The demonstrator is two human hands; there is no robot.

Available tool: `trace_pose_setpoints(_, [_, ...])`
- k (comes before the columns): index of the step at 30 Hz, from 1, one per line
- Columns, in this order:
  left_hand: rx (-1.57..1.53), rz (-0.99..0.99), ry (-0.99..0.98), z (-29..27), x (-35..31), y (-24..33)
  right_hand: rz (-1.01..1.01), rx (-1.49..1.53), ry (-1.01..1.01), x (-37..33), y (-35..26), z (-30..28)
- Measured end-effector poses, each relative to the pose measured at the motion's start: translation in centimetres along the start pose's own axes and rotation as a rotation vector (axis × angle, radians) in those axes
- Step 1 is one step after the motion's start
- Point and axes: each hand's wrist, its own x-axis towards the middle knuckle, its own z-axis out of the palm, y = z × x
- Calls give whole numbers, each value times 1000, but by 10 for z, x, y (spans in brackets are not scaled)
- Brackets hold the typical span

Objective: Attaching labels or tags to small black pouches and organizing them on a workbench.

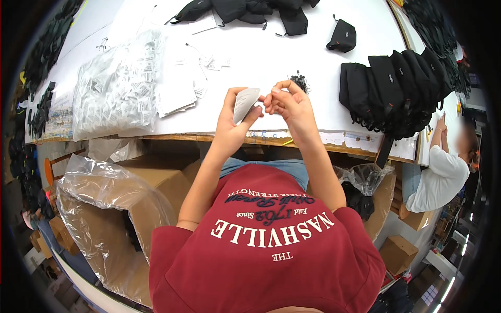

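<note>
Over the table's near edge, my left hand (pixel 229 121) holds a white printed paper card (pixel 244 103), bent slightly between the thumb and fingers. My right hand (pixel 296 108) is just to the right of the card, thumb and fingertips pinched together. Whatever those fingertips hold is too small to make out. Just behind the right hand lies a small heap of thin black loops (pixel 299 82). To the left of my left hand rests a stack of white printed cards (pixel 178 99), with several small labels on strings (pixel 211 63) behind it.
A clear bag full of white labels (pixel 120 86) stands on the left. Black pouches lie in a row (pixel 389 83) at right, singly (pixel 342 35), and piled (pixel 235 10) at the far edge. Plastic-lined cartons (pixel 104 208) flank me below. Another person (pixel 443 172) sits at right.
</note>
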Motion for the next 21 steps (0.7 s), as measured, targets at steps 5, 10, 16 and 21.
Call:
trace_pose_setpoints(5, [37,-31,31,-4,-1,-12,4,55,76,-5,10,-5])
trace_pose_setpoints(10, [61,-34,65,-12,-4,-13,-14,117,148,-5,21,-13])
trace_pose_setpoints(16, [212,-30,48,-6,-2,-6,-194,-514,348,-13,34,-13])
trace_pose_setpoints(21, [394,-56,-24,1,1,-3,-321,-687,141,-22,18,-4])
